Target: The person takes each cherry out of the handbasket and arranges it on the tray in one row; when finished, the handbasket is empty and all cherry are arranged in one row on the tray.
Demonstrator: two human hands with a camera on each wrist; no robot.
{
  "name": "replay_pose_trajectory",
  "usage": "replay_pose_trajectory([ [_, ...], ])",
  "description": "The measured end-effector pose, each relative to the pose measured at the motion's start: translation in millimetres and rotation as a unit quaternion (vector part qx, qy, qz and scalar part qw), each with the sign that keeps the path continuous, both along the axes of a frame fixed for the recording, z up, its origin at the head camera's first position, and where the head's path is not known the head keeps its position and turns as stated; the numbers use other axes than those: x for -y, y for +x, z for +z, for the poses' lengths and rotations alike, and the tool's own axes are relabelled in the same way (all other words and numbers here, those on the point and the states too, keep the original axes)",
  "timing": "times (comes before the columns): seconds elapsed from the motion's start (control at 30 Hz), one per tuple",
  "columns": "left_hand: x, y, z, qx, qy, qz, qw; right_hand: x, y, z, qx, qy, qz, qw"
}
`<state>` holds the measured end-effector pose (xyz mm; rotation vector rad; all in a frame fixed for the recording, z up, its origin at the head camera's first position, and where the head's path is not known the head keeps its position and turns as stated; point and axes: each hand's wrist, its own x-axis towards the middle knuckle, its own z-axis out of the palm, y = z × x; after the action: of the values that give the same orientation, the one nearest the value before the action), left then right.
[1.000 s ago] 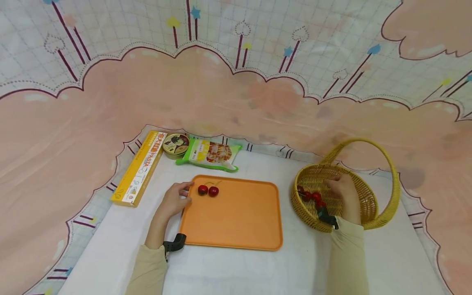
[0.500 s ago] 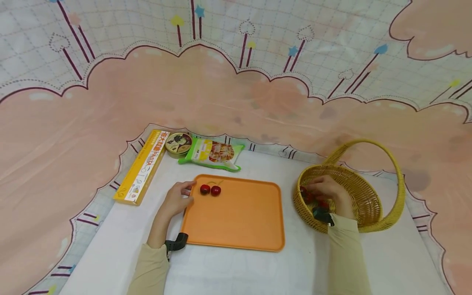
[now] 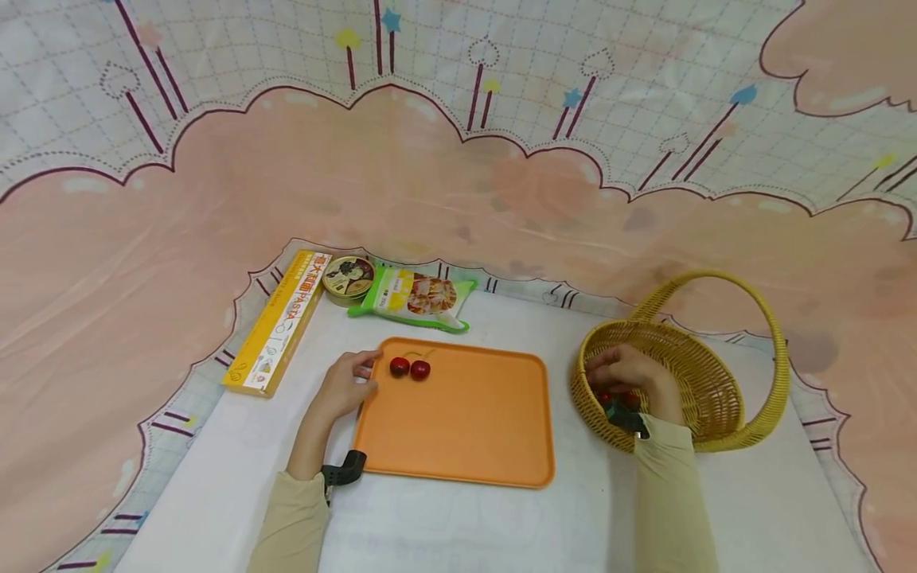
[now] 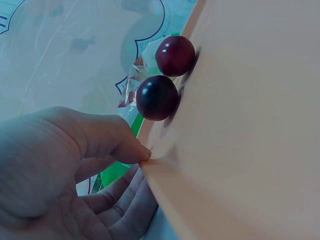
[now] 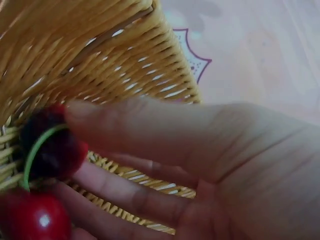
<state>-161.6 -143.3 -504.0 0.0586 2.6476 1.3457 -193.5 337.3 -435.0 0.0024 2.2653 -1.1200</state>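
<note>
My left hand (image 3: 345, 387) pinches the left rim of an orange tray (image 3: 466, 414), thumb above and fingers below in the left wrist view. Two dark red cherries (image 4: 157, 98) with stems lie on the tray near its far left corner. My right hand (image 3: 632, 376) reaches inside a yellow wicker basket (image 3: 719, 398), down at its left side. In the right wrist view, thumb and fingers close around a dark cherry (image 5: 55, 150). Beside it sits a brighter red cherry (image 5: 37, 217) with a green stem. The hand partly covers other cherries in the basket.
Behind the tray lie a green and yellow food packet (image 3: 419, 297) and a round tin (image 3: 349, 278). A yellow pasta box (image 3: 279, 322) is at the left. The basket's tall handle (image 3: 777, 358) arches over its right side. A patterned cloth backdrop (image 3: 430, 191) rises behind the table.
My right hand has moved left and down within the basket, from above its middle to the cherries at its left side. The left hand stays at the tray's rim.
</note>
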Motion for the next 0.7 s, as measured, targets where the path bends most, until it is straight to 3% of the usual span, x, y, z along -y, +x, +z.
replay_pose_trajectory([
  [0.53, -1.2, -0.2, 2.1, 0.016, 0.0, 0.004, 0.9999, -3, 3.0, -1.3, 0.006, -0.017, 0.015, 0.9997],
  [0.7, -0.8, 0.3, 2.5, 0.01, 0.002, 0.0, 0.9999, -6, 7.4, 9.6, -0.024, -0.027, -0.03, 0.9989],
])
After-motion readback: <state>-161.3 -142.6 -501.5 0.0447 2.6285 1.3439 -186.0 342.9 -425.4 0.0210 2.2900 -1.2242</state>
